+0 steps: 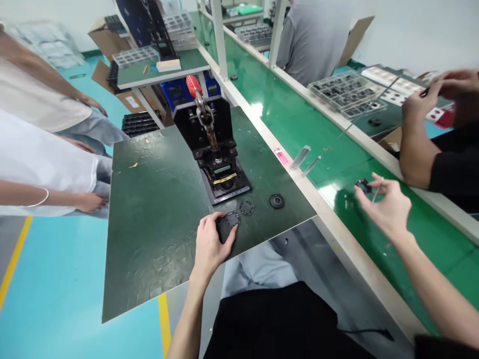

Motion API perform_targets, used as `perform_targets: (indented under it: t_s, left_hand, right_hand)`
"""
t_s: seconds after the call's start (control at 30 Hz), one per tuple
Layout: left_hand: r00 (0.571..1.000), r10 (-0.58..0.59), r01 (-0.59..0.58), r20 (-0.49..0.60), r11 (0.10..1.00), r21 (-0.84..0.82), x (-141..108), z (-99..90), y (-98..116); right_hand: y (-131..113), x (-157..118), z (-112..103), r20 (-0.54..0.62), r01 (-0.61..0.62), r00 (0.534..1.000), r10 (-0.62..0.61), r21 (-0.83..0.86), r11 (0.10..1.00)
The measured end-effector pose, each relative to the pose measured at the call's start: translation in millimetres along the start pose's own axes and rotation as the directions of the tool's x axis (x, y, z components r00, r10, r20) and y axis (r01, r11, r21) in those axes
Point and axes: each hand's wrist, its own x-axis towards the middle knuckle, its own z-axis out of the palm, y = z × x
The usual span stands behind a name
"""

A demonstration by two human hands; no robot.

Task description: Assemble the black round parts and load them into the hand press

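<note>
My left hand (212, 238) is closed around the edge of a flat, round black plastic part (229, 223) on the dark green tabletop (157, 214). Just beyond it lies a thin black ring (246, 208) with an open middle. Farther right on the tabletop rests a black disc (277, 201) with a raised centre. Out over the green belt, my right hand (389, 204) pinches a small black plastic part (362, 186) between thumb and fingers. A black hand press (220, 149) with a red-handled lever (193, 86) stands behind the part at my left hand.
A white rail (262, 124) runs between the tabletop and the green belt (299, 124). Metal strips (300, 157) and a pink label (280, 156) are at the rail. Across the belt, another person's hands (422, 97) work near clear trays (344, 92). People stand at left.
</note>
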Motion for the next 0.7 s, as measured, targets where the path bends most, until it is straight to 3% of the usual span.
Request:
perform_targets:
  t_s: [0.1, 0.2, 0.3, 0.4, 0.53, 0.7]
  left_hand:
    - [1.000, 0.014, -0.014, 0.007, 1.000, 0.006, 0.3, 0.2, -0.6]
    - [1.000, 0.012, -0.012, 0.011, 1.000, 0.000, -0.4, 1.2, 0.9]
    - [1.000, 0.008, -0.008, 0.011, 1.000, -0.014, -1.4, 2.5, 3.2]
    - [0.999, -0.013, 0.014, 0.030, 0.999, -0.031, -2.2, 4.0, 5.2]
    - [0.999, -0.032, 0.033, 0.036, 0.999, -0.029, -2.9, 4.6, 7.4]
    - [0.997, -0.069, 0.070, 0.026, 0.997, -0.018, -2.7, 4.1, 17.2]
  right_hand:
    - [-6.6, 61.9, 42.3, 0.042, -0.090, 0.995, 0.088, 0.063, 0.994]
    - [-28.2, 107.5, 79.7, 0.090, -0.089, 0.993, 0.081, 0.086, 0.992]
    - [-48.5, 132.9, 102.5, 0.122, -0.065, 0.991, 0.061, 0.026, 0.998]
    - [-57.8, 140.1, 109.5, 0.109, -0.065, 0.992, 0.064, 0.005, 0.998]
    - [-51.3, 119.8, 86.1, 0.012, -0.054, 0.998, 0.054, 0.040, 0.998]
    - [-38.2, 37.8, 6.7, 0.014, 0.083, 0.996, -0.087, 0.161, 0.983]
